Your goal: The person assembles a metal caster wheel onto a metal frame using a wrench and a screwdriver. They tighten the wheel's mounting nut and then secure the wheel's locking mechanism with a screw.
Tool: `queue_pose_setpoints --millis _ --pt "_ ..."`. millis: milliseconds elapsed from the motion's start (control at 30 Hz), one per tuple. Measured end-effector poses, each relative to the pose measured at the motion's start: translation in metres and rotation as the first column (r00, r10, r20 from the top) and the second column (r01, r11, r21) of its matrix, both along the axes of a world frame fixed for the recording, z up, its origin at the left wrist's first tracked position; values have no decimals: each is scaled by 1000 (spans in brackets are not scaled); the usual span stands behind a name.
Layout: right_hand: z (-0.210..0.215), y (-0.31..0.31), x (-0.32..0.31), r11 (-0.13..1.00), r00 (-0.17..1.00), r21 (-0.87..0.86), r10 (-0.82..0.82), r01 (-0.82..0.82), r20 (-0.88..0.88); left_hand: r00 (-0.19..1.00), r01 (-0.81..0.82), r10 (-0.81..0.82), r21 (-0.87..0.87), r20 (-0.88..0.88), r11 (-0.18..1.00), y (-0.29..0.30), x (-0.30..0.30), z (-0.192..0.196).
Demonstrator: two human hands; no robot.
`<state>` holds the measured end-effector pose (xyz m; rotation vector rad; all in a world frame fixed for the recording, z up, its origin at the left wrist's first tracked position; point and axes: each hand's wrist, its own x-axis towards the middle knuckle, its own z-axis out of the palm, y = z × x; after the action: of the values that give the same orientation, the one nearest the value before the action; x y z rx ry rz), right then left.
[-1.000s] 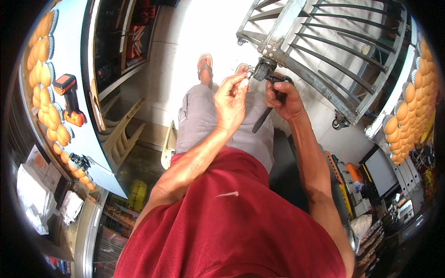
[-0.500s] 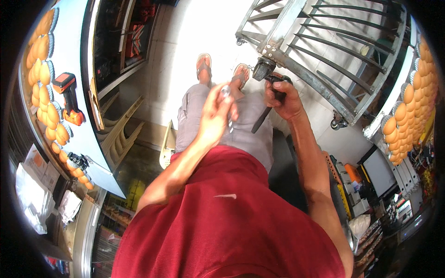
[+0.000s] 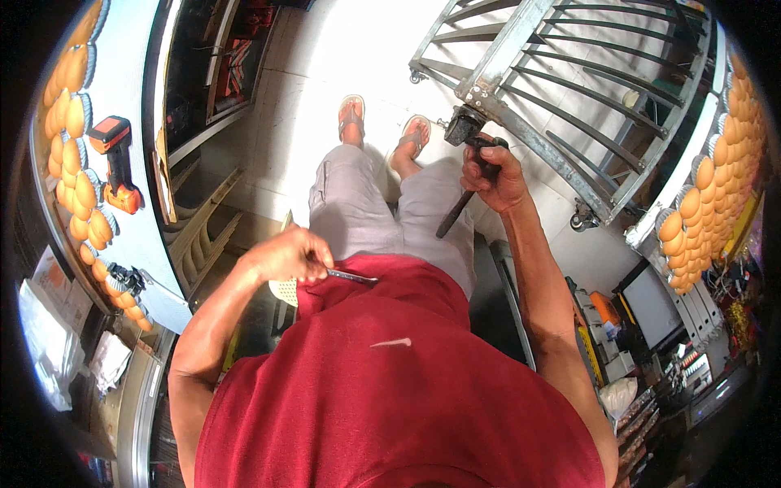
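My left hand (image 3: 291,254) is closed around one end of a slim silvery metal tool (image 3: 351,276), its kind unclear, held sideways in front of the red shirt (image 3: 390,358). Out to the right, my right hand (image 3: 498,175) grips a dark long-handled tool (image 3: 454,216). Its handle slants down to the left below my fist, and its head is partly hidden by my fingers. That head is close to a black wheel-like part (image 3: 464,124) at the near corner of a grey metal rack (image 3: 561,150); whether they touch, I cannot tell.
Small casters (image 3: 582,220) sit under the rack's corners. At left, a black and orange cordless drill (image 3: 119,167) lies on a pale blue surface (image 3: 150,236). Orange-brown rounded pieces (image 3: 81,191) line both sides. Toolboxes and clutter (image 3: 614,317) stand at lower right.
My left hand has swung down and left from above my lap to near my waist, carrying the slim metal tool. My right hand keeps its grip beside the rack corner. My feet have shifted slightly.
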<state>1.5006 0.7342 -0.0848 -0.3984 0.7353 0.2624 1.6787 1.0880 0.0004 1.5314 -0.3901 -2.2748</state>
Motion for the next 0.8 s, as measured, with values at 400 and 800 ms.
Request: queue_pose_setpoints --millis 400,800 --pt "0 2 -2 1000 1000 -28 -2 2 -8 531 32 316 -391 787 920 -85 25 -15" --pt "4 3 5 999 999 -19 -39 38 -25 381 -506 907 -781 180 367 -196 3 -77"
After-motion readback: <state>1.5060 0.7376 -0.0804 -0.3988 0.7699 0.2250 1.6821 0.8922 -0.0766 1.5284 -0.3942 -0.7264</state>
